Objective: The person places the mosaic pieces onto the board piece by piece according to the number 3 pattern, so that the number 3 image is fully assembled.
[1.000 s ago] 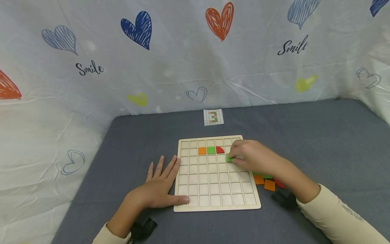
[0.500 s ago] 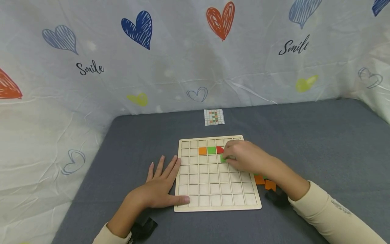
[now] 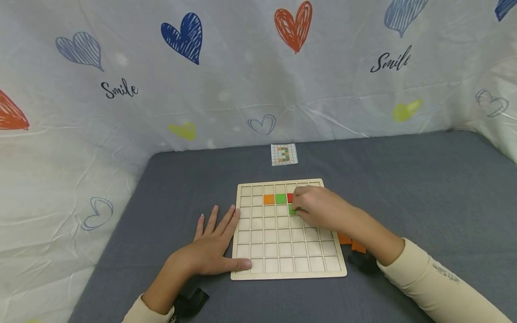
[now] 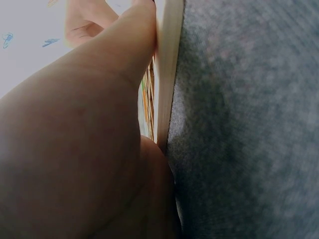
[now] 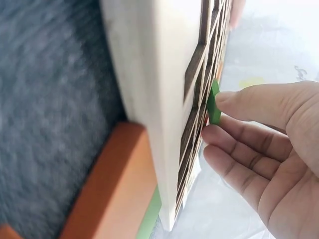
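Observation:
A square wooden grid board [image 3: 273, 250] lies on the table. My left hand [image 3: 210, 253] is spread flat at its left side, with the thumb over the lower left corner and fingertips at the left edge. Over the board's upper right part, my right hand [image 3: 321, 207] pinches a green square tile [image 5: 213, 103] between thumb and fingers. That tile is tilted at the cell just below the red tile [image 3: 290, 198], which the hand partly covers. In the same row as the red one sit an orange tile [image 3: 268, 199] and a green tile [image 3: 280, 198].
Loose orange tiles [image 3: 345, 239] lie against the board's right edge, partly hidden by the right arm. A small printed card [image 3: 284, 154] with a coloured grid pattern lies behind the board. A white cloth with hearts [image 3: 180, 38] hangs at the back of the grey table [image 3: 194, 179].
My right hand has moved left with the green tile, from right of the red tile to the cell beneath it. The left hand has stayed in place.

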Available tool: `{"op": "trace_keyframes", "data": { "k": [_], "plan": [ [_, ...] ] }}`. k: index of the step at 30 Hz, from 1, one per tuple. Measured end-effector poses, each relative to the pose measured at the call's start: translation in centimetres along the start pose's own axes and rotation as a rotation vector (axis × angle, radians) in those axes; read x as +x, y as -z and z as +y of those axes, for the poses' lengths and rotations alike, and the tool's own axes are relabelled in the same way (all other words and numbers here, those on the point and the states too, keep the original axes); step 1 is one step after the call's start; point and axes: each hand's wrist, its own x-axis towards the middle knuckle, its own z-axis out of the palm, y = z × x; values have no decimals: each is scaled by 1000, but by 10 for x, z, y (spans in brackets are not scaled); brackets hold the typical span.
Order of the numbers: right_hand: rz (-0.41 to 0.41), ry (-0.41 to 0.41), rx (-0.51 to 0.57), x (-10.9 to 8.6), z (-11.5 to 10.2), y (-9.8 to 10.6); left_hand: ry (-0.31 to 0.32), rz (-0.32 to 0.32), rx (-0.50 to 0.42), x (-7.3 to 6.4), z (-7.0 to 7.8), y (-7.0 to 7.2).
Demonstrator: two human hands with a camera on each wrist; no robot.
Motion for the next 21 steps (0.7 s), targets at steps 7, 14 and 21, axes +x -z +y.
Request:
{"op": "trace_keyframes", "data": {
  "k": [7, 14, 21],
  "plan": [
    [-16, -14, 14, -1, 0, -1, 4, -8, 18, 0, 1, 2],
    [-10, 4, 51, -10, -2, 2, 1, -5, 15, 0, 1, 2],
    [0, -25, 77, -36, 3, 16, 4, -9, 10, 0, 2, 2]
  ]
}}
